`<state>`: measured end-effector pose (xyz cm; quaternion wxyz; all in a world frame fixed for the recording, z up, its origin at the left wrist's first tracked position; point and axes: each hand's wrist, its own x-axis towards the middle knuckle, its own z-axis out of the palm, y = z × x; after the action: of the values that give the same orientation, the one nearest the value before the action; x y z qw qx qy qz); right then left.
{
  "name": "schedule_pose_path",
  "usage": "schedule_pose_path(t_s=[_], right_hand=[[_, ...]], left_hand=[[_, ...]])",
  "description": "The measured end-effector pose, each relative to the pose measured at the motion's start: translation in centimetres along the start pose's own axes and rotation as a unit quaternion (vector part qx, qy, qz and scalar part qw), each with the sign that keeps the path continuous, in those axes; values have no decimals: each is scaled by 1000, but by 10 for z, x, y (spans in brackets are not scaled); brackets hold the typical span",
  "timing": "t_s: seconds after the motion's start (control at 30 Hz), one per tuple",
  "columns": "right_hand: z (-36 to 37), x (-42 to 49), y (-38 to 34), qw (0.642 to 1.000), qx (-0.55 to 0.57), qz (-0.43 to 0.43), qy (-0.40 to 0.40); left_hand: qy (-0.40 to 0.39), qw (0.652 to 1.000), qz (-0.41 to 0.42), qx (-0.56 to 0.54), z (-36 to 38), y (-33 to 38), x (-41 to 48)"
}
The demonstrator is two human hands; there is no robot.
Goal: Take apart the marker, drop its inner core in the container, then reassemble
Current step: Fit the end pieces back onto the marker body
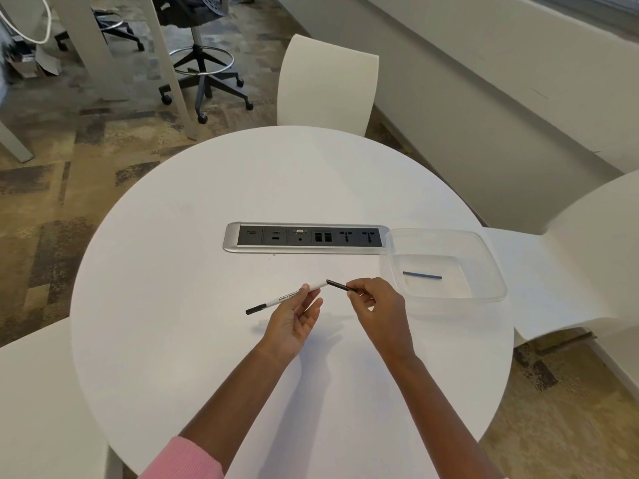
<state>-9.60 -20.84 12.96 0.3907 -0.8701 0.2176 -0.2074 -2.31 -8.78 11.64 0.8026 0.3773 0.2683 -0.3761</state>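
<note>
Marker barrel (290, 297) in left hand (294, 323), clear container (489, 267) against power strip (304, 238) end.

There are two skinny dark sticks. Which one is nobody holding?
The bluish stick lying flat in the clear container. The black stick is pinched by the right hand.
</note>
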Motion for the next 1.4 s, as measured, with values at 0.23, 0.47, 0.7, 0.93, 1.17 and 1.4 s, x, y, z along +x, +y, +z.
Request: schedule_pose_path(t_s=[0.23,0.47,0.7,0.93,1.17,1.4], right_hand=[[-5,2,6,995,-69,-77,-14],[-5,2,5,998,-38,-37,-25],[-2,0,0,996,39,57,-60],[4,-5,-5,994,48,77,-58],[8,-12,-1,996,-74,-35,-47],[11,-7,-3,994,-83,-51,-42]], left_hand=[[8,998,32,59,-4,-2,2],[13,993,58,106,-4,-3,2],[-11,987,84,135,-2,-6,1],[-21,988,74,133,-1,-9,0],[-17,987,77,138,-3,-7,-1],[-23,990,73,121,-3,-8,-2]])
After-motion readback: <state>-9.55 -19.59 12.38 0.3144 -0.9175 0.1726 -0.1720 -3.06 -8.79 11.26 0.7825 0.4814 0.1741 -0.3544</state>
